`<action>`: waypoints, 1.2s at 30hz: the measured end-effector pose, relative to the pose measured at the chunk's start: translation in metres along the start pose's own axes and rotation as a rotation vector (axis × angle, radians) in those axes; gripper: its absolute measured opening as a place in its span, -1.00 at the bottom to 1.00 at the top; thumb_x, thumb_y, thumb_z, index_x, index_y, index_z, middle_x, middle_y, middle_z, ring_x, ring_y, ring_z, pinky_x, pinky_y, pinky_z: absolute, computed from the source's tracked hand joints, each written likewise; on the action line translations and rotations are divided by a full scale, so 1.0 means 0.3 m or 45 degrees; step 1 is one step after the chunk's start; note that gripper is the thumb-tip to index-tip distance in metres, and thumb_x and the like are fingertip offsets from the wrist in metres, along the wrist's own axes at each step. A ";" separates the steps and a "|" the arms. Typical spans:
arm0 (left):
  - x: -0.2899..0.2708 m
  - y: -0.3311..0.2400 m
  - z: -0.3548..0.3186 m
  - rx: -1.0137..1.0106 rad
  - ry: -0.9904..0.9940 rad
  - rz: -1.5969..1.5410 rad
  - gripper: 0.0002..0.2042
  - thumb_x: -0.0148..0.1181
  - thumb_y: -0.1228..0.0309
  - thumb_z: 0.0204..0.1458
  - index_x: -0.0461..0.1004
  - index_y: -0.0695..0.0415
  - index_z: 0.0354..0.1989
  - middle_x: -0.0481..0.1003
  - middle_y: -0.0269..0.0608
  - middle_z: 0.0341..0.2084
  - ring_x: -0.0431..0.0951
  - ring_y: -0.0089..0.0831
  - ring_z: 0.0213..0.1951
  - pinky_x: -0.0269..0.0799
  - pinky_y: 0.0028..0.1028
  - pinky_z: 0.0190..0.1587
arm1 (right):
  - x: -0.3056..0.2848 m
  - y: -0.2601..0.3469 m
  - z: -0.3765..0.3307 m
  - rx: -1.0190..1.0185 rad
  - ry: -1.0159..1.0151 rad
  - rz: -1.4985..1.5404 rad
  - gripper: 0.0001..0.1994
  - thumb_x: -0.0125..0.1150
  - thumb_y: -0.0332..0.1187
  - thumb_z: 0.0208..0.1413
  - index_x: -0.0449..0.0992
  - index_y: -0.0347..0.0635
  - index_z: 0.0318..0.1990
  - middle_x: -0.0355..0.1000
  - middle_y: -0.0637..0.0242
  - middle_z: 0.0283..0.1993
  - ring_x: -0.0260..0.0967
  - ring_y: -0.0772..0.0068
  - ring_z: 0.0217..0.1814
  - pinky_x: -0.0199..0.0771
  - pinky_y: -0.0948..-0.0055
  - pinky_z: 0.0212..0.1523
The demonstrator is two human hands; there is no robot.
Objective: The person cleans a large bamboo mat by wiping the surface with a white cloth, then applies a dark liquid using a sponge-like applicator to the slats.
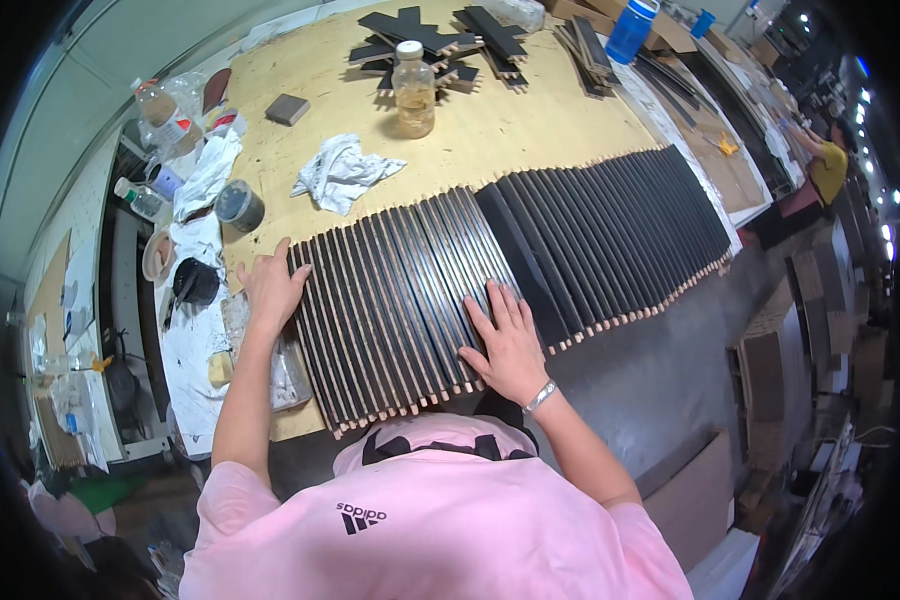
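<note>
A long row of black wooden slats [390,290] with pale peg-like ends stands packed side by side across the table. Its left part shows pale edges between the slats, while the right part [610,240] looks darker and leans over. At the row's left end, my left hand [272,287] rests against the outermost slat, fingers spread. My right hand [510,345] lies with outstretched fingers on top of the slats, near the middle of the row. A silver bracelet [540,396] circles my right wrist. Neither hand grips anything.
Loose black slats [420,45] lie piled at the back. A capped bottle of amber liquid [414,92], a crumpled white cloth [344,172] and a small dark block [287,109] sit beyond the row. Cups [240,206] and bottles crowd the left. Another person [825,165] works far right.
</note>
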State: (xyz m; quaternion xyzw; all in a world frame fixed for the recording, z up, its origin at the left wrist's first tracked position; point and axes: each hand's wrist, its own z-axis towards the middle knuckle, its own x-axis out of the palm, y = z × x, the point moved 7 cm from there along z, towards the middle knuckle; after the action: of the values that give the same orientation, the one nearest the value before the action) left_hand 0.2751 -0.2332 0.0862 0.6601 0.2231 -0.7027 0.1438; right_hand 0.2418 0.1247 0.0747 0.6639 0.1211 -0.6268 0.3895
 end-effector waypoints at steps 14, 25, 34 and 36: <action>-0.011 -0.506 -0.062 0.728 -0.052 -0.233 -0.22 0.20 0.04 0.10 0.06 0.07 0.45 0.06 -0.01 0.43 0.02 -0.07 0.46 -0.14 0.12 0.41 | -0.020 -0.062 -0.026 0.109 -0.036 -0.017 -0.18 0.21 0.11 0.10 0.16 -0.21 0.40 -0.07 -0.05 0.52 -0.20 0.00 0.59 -0.21 -0.12 0.48; 0.218 -1.003 -0.050 1.217 0.149 -0.125 -0.21 0.06 -0.06 0.16 0.02 0.16 0.45 -0.02 -0.11 0.47 -0.07 -0.20 0.49 -0.23 0.07 0.45 | -0.040 -0.183 -0.023 0.176 -0.115 -0.083 -0.14 0.23 0.10 0.09 0.11 -0.25 0.42 -0.06 -0.05 0.52 -0.16 -0.02 0.58 -0.15 -0.03 0.49; 0.219 -1.042 -0.111 1.252 0.261 -0.116 -0.17 0.10 -0.04 0.15 -0.07 0.15 0.48 -0.08 -0.12 0.49 -0.13 -0.21 0.51 -0.26 0.07 0.46 | -0.109 -0.271 -0.243 0.523 -0.433 0.206 -0.12 0.28 -0.08 0.11 -0.03 -0.26 0.47 -0.23 -0.12 0.56 -0.26 -0.17 0.59 -0.25 -0.19 0.46; 0.179 -1.029 -0.104 1.245 0.250 -0.158 -0.17 0.12 -0.01 0.14 -0.08 0.15 0.48 -0.08 -0.12 0.49 -0.14 -0.20 0.51 -0.29 0.06 0.47 | -0.129 -0.309 -0.310 0.608 -0.560 0.201 -0.13 0.24 -0.07 0.14 -0.06 -0.25 0.48 -0.27 -0.11 0.57 -0.30 -0.15 0.60 -0.27 -0.19 0.47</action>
State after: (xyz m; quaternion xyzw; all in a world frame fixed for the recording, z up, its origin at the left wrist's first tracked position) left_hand 0.1439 0.0527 0.0703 0.6988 -0.0808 -0.6668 -0.2460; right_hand 0.2431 0.2614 0.0683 0.5927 -0.1680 -0.7335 0.2871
